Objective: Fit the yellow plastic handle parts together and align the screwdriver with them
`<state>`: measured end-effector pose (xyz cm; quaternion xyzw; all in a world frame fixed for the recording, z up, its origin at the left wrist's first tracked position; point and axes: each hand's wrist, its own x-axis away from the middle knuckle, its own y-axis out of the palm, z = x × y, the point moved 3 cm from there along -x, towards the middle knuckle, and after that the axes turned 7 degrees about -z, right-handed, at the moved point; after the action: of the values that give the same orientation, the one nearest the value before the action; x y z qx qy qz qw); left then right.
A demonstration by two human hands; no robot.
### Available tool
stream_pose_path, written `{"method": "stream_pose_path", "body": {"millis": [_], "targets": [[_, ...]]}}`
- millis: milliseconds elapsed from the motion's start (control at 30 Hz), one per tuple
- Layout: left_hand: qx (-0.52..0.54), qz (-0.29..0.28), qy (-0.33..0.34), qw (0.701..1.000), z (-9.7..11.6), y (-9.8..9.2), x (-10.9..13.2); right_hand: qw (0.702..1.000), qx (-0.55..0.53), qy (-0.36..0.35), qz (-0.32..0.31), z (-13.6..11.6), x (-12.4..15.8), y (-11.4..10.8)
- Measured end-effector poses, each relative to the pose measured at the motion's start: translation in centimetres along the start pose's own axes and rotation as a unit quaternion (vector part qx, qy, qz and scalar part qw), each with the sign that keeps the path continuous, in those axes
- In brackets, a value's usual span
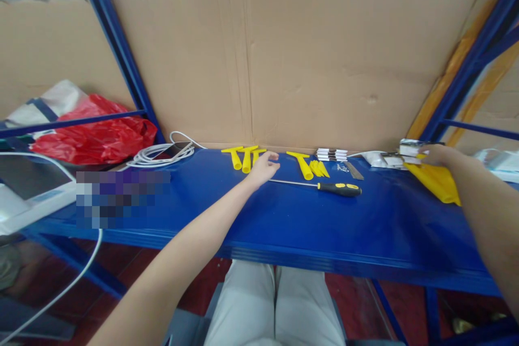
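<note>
My left hand is by a row of yellow T-shaped handles, its fingers apart and partly covering the rightmost of them. To its right lies another yellow T-shaped handle, with small yellow pieces beside it. A screwdriver with a black and yellow grip lies across the front, its shaft pointing at my left hand. Far right, my right hand has its fingers curled over a yellow, bag-like piece, next to silver-and-white packets. What its fingertips pinch is hidden.
White stacked packs and a flat grey metal piece lie near the cardboard wall. A coiled white cable and a red plastic bag are at the left. Blue rack posts flank the blue tabletop.
</note>
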<state>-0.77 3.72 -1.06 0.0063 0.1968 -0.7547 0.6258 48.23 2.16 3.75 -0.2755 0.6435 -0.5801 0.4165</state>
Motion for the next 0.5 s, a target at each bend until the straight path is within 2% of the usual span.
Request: {"method": "stream_pose_path", "body": {"millis": [100,233,333,433,500], "targets": [[-0.002,0.001,0.003,1.000,-0.1,0.0,0.0,0.995,0.040,-0.011,-0.090,-0.5,0.2,-0.2],[-0.002,-0.005,0.009,1.000,-0.3,0.0,-0.1,0.992,0.075,-0.025,-0.102,-0.9,0.6,-0.4],[-0.016,-0.005,0.015,1.000,-0.2,0.0,-0.1,0.989,0.085,0.005,-0.120,-1.2,1.1,-0.6],[-0.052,0.004,0.024,0.998,0.0,-0.3,-0.1,0.989,0.069,0.053,-0.117,-2.4,2.5,-1.6],[-0.076,0.013,0.032,0.996,0.1,-0.5,-0.2,0.991,0.062,0.057,-0.102,-3.9,3.8,-2.8]]}}
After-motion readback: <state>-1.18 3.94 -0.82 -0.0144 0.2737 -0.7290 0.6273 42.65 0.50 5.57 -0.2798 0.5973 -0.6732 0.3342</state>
